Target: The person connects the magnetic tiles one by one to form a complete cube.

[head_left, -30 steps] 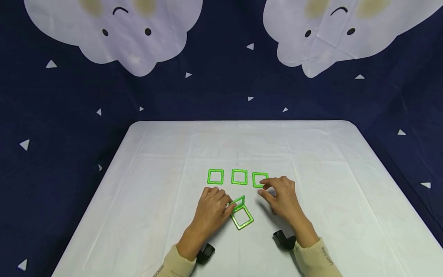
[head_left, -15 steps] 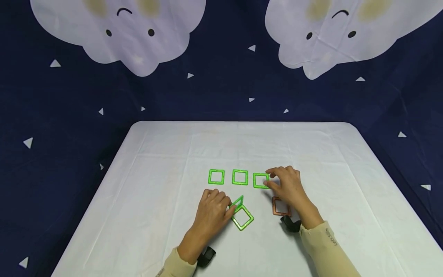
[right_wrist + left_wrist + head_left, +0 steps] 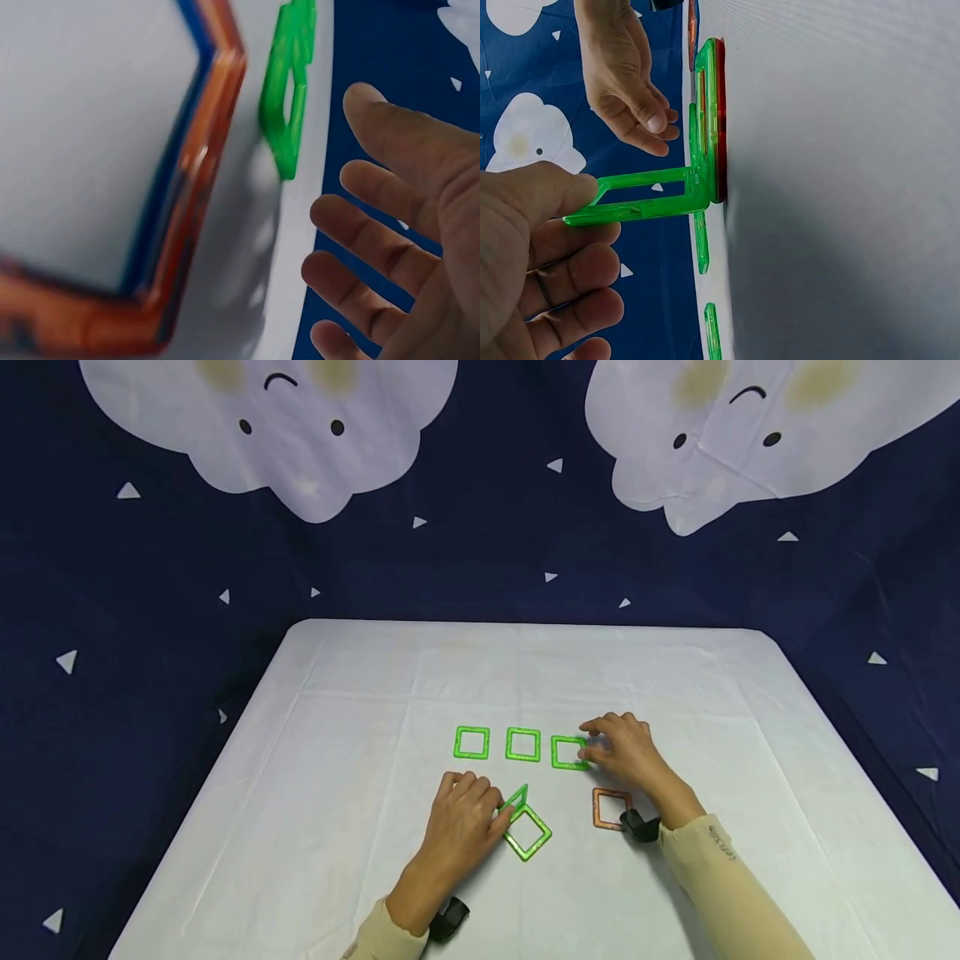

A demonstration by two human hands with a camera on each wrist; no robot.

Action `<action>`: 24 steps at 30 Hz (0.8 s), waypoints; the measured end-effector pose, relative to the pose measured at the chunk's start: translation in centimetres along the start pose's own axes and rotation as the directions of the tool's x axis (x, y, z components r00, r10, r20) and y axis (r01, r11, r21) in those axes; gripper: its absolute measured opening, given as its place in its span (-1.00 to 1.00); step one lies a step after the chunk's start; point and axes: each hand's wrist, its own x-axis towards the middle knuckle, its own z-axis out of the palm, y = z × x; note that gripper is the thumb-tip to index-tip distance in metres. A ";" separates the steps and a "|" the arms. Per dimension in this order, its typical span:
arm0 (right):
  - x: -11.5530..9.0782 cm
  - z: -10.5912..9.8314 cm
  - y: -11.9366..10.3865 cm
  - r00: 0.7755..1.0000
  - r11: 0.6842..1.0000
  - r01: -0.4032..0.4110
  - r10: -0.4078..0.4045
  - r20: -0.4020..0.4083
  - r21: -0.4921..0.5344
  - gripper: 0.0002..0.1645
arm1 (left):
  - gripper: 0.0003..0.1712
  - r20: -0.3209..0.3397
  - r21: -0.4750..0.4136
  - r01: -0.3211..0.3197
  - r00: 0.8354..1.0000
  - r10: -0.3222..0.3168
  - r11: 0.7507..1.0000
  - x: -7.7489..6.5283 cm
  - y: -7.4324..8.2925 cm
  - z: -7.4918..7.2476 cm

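My left hand [image 3: 461, 814] pinches an upright green square magnetic tile [image 3: 637, 211] between thumb and index finger. The tile's lower edge meets an edge of a flat green square tile [image 3: 537, 847], with a red layer [image 3: 721, 120] under the green one in the left wrist view. My right hand [image 3: 624, 745] is above the table at the right, fingers apart and holding nothing. Its thumb overlaps the right edge of another green tile [image 3: 556, 752] in the head view. Nearer my right wrist lies an orange square tile [image 3: 597, 810], with blue beneath it in the right wrist view.
Two more green square tiles, a left one [image 3: 458, 743] and a middle one [image 3: 510, 745], lie in a row with the right one. All sit on a white-covered table [image 3: 360, 735]. A dark blue cloth [image 3: 480, 552] with clouds hangs behind.
My right hand has moved right and farther from me, and the orange tile has come into view beside its wrist. My left hand keeps its pinch. The head view has shifted slightly.
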 end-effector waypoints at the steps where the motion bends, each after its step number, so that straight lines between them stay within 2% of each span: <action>1: 0.1 0.0 0.2 1.000 1.000 0.003 -0.003 0.009 0.002 -0.48 | -0.75 0.001 0.000 0.000 1.000 0.000 1.000 0.0 0.0 0.0; 12: 0.5 0.2 1.3 0.995 1.000 0.026 -0.027 0.094 0.010 -0.43 | -0.76 0.023 0.003 0.014 1.000 -0.014 1.000 0.0 0.2 -0.2; 24: 0.6 0.5 1.6 0.993 0.999 0.039 -0.037 0.112 -0.018 -0.47 | -0.76 0.006 0.002 0.010 1.000 -0.010 1.000 -0.1 0.1 0.0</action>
